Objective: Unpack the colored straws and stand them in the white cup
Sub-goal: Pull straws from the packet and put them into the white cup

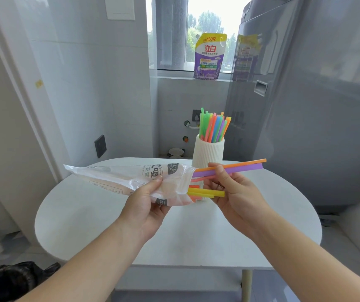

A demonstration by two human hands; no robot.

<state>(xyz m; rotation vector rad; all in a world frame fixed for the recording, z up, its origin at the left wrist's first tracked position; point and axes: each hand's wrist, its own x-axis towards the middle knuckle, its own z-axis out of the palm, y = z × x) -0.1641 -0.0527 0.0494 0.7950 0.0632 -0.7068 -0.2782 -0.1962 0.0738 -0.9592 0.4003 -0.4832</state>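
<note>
A ribbed white cup (208, 151) stands at the back of the white table (92, 219), with several colored straws (214, 127) upright in it. My left hand (144, 203) grips a clear plastic straw bag (118, 177) held level above the table, its open end facing right. Several straws stick out of that opening. My right hand (235, 190) pinches an orange and a purple straw (240, 168), drawn partway out to the right, just in front of the cup. Yellow straws (205, 192) poke out lower, against my right palm.
A grey washing machine (318, 101) rises close on the right. A purple and yellow detergent pouch (210, 56) sits on the windowsill behind. A black bag (11, 282) lies on the floor at lower left. The wall runs along the left.
</note>
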